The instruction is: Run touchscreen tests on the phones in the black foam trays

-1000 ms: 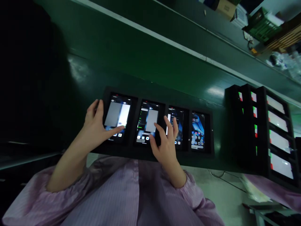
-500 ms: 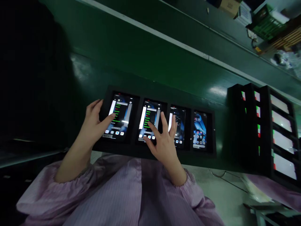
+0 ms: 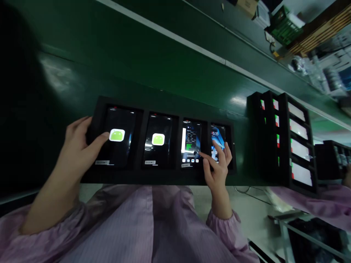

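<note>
From the head view, screen-touching looks in hand: the left hand straddles the black tray's left end, grip unclear; the right hand, loosely spread, reaches the tray's third phone from left. Another touch calls for lightness.

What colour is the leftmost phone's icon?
The icon is bright green with a white border, best seen in the head view.

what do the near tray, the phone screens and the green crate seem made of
Near tray: matte black, foam or plastic, since it barely shines. Phone screens: glossy, probably glass, with pale streaks like reflections. Crate: likely plastic, from its even green and ribbed side, though blurred.
</note>
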`<state>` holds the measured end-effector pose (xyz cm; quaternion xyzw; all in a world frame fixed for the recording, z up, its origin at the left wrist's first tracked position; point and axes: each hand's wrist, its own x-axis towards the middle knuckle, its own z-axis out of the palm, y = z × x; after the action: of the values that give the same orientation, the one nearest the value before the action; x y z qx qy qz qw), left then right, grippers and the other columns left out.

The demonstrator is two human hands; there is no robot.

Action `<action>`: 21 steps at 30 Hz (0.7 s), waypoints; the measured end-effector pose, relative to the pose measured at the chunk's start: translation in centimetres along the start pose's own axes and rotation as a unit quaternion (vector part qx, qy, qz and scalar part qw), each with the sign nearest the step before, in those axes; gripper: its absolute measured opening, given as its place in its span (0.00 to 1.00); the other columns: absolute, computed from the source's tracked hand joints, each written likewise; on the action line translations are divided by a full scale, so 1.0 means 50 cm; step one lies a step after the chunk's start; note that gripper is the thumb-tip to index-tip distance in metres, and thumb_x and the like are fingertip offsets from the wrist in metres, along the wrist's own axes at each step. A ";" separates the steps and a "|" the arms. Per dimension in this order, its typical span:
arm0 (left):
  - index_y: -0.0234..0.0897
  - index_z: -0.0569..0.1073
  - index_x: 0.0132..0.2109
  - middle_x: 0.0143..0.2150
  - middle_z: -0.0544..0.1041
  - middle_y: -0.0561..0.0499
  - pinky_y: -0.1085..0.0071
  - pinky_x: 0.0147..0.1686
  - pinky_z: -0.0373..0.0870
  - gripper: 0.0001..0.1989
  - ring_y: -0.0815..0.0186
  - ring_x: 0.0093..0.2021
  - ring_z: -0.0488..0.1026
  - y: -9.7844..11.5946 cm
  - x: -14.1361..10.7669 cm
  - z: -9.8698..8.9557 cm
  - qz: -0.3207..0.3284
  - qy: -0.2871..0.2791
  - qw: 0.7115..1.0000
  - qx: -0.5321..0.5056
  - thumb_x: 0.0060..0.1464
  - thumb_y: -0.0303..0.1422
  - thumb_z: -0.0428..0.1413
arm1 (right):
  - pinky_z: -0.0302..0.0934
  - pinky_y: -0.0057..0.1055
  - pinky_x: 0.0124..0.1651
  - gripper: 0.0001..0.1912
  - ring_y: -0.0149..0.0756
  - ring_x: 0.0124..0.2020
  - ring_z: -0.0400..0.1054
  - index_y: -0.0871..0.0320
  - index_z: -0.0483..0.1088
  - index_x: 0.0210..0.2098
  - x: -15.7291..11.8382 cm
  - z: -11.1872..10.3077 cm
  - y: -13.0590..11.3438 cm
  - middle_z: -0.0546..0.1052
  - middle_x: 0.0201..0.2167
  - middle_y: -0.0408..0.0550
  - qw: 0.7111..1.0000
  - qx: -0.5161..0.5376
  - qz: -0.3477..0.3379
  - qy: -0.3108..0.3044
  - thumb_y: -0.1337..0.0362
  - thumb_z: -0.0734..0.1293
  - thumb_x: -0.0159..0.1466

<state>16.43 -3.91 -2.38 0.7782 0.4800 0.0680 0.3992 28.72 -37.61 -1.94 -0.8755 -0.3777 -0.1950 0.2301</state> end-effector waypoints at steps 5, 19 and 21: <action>0.40 0.70 0.65 0.68 0.67 0.43 0.35 0.73 0.56 0.43 0.39 0.69 0.64 -0.028 0.004 0.011 0.005 0.038 0.999 0.001 0.42 0.52 0.55 | 0.52 0.65 0.72 0.15 0.61 0.78 0.35 0.49 0.76 0.56 0.009 0.018 -0.019 0.57 0.74 0.48 0.995 -0.024 -0.002 -0.093 0.60 0.63 0.73; 0.35 0.71 0.64 0.62 0.74 0.39 0.38 0.69 0.62 0.38 0.43 0.65 0.69 -0.051 0.012 0.020 0.056 0.071 0.996 0.021 0.50 0.50 0.52 | 0.59 0.61 0.68 0.14 0.57 0.76 0.45 0.51 0.80 0.46 0.018 0.043 -0.021 0.69 0.66 0.50 0.999 -0.024 0.034 -0.021 0.63 0.62 0.73; 0.36 0.70 0.65 0.63 0.73 0.39 0.40 0.68 0.65 0.38 0.44 0.65 0.70 -0.077 0.020 0.025 0.074 0.072 0.995 0.006 0.52 0.52 0.52 | 0.60 0.60 0.68 0.14 0.55 0.75 0.49 0.51 0.81 0.44 0.016 0.047 -0.020 0.72 0.64 0.49 0.998 -0.031 0.059 0.007 0.65 0.62 0.73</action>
<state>14.91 -2.96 -6.16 0.8073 0.4489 0.1503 0.3524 28.87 -35.23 -3.21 -0.9016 -0.3176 -0.1986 0.2163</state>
